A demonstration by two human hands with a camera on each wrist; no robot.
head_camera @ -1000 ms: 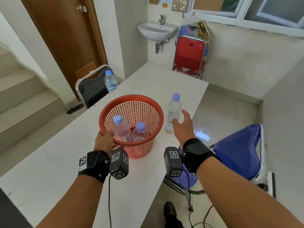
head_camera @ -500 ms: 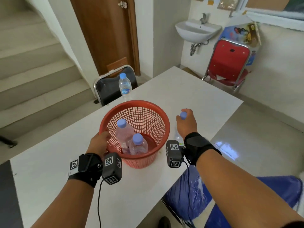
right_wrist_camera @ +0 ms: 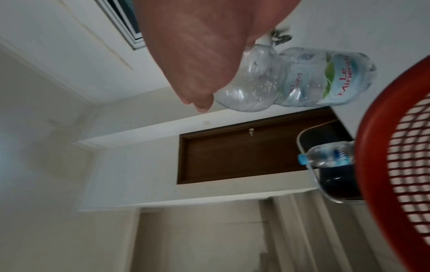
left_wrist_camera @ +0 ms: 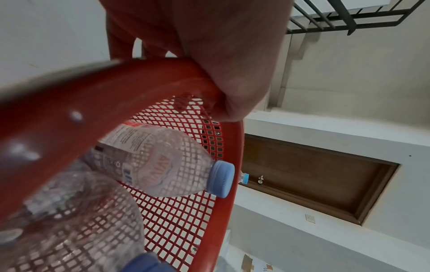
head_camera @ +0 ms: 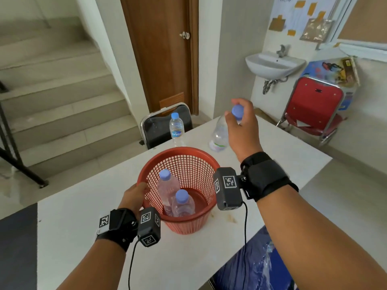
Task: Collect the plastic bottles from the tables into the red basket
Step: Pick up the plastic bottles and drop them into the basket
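Bottle (head_camera: 219,132) now lifted off table, right hand (head_camera: 243,126) gripping neck; left hand (head_camera: 134,195) holds basket (head_camera: 188,225) rim.

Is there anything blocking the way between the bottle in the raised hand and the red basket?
Nothing visible. The right hand holds the bottle by its cap, just beyond the red basket, whose mouth is open. Two bottles inside leave room.

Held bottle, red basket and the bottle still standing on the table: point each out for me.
Held bottle (head_camera: 219,132): head view, clear lower body below the right hand.
Red basket (head_camera: 184,150): head view, far rim.
Standing bottle (head_camera: 176,130): head view, labelled middle.
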